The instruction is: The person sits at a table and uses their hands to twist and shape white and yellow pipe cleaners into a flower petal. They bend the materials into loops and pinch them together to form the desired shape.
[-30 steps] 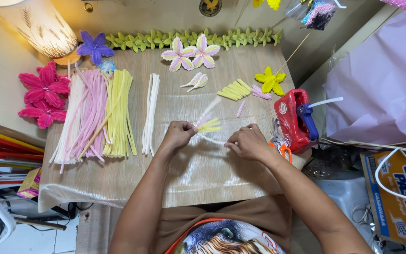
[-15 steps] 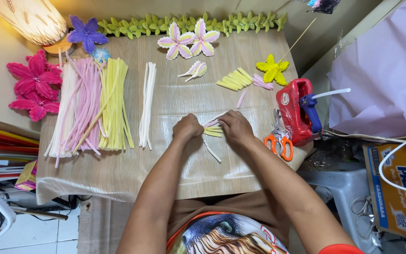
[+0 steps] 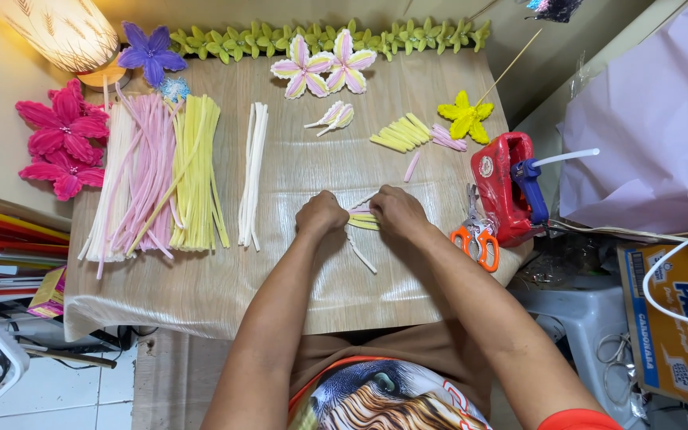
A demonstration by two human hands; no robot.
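Yellow strips (image 3: 362, 222): a small bundle of short pale-yellow and white pieces, lying on the counter (image 3: 296, 279) at its middle, pinched between both hands. One loose white strip (image 3: 362, 256) trails toward the person, just beside the bundle.

Left hand (image 3: 322, 213): curled closed, fingertips on the bundle's left end. Right hand (image 3: 396, 211): likewise closed, gripping the right end. Both touch the bundle; how many pieces each holds cannot be told.

Handling, as a judgement: the pieces look thin and springy, so the ends want aligning and a firm, even pinch, or they may fan out; keeping the bundle flat on the counter should steady it.

Nearby right: orange scissors (image 3: 478, 239), then a red glue gun (image 3: 503, 187), its nozzle best kept apart from the wrists. Beyond: cut yellow pieces (image 3: 400, 133), yellow flower (image 3: 464, 117), pink-white flowers (image 3: 324, 68).

Left: white stems (image 3: 252, 171), yellow stems (image 3: 194, 171), pink stems (image 3: 146, 179), magenta flowers (image 3: 59, 139), purple flower (image 3: 150, 54), lamp (image 3: 65, 32). Back edge: green garland (image 3: 408, 33).
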